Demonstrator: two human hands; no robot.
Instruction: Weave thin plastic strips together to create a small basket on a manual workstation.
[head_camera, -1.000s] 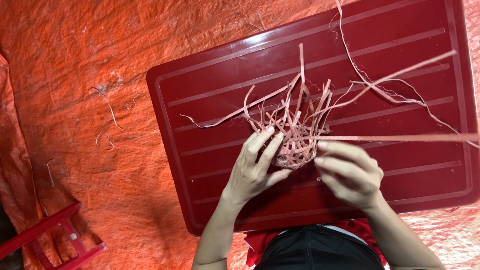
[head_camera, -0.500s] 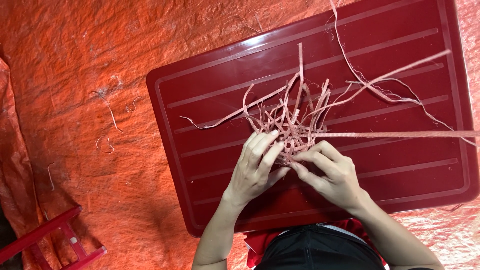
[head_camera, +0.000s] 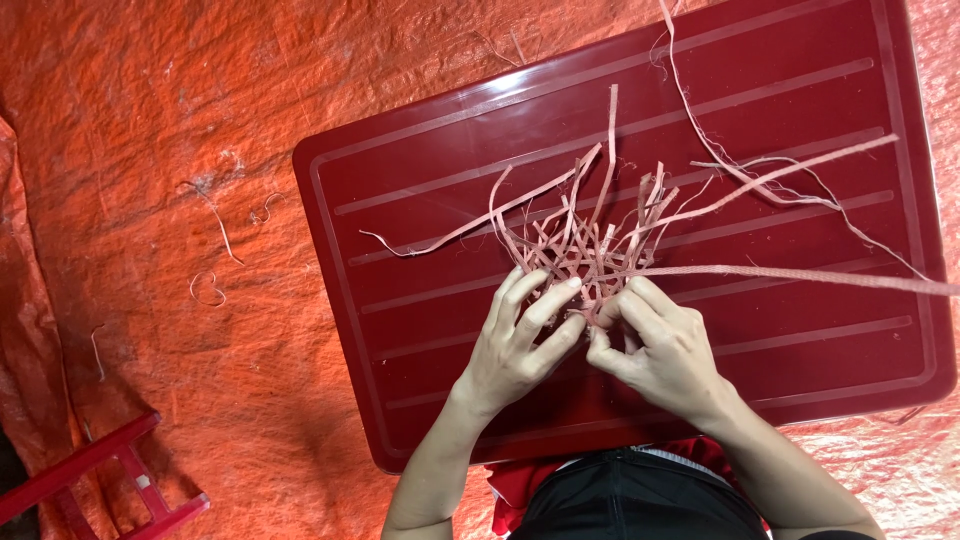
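Note:
A small woven piece made of pale pink strips (head_camera: 585, 250) lies on a dark red plastic table (head_camera: 420, 300), with loose strip ends sticking out in all directions. My left hand (head_camera: 515, 345) presses flat on its near left side, fingers spread over the weave. My right hand (head_camera: 655, 345) pinches the strips at the near right edge of the weave. One long strip (head_camera: 800, 275) runs from my right hand out past the table's right edge. Part of the weave is hidden under my fingers.
An orange tarp (head_camera: 150, 150) covers the floor around the table, with a few cut strip scraps (head_camera: 215, 215) on it at the left. The corner of a red frame (head_camera: 100, 480) shows at the bottom left.
My right hand has moved left and closed in on the weave, next to my left hand. The left hand has stayed on the weave, shifting its fingers slightly.

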